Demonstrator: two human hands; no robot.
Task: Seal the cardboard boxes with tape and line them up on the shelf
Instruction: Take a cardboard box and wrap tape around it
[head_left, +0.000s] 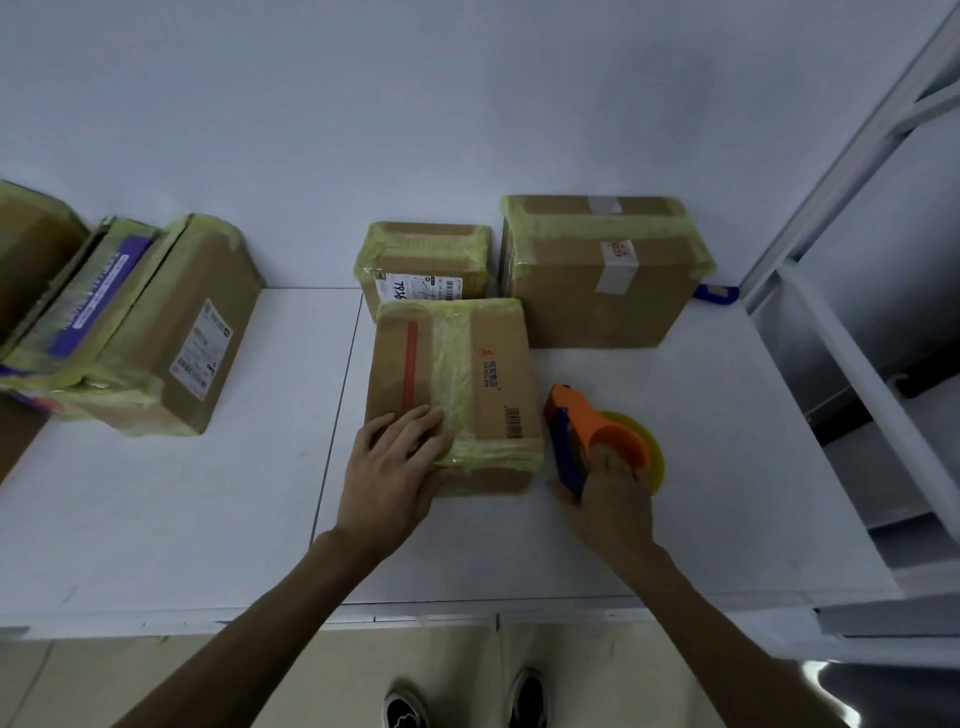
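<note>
The left hand (392, 462) lies flat on the taped box (457, 384) on the white table (701, 467). The right hand (613, 493) grips an orange tape dispenser (587, 431) just beside it. 2 sealed boxes (426, 265) stand behind.

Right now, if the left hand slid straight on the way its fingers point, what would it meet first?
The left hand lies flat on the front box. Going on, it would cross the tape strip, then likely meet the big box behind; depth is unclear.

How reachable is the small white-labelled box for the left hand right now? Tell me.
Probably yes. The left hand lies flat on the front box, holding nothing; the small white-labelled box stands directly behind it, top uncovered, so reaching over should do.
</note>
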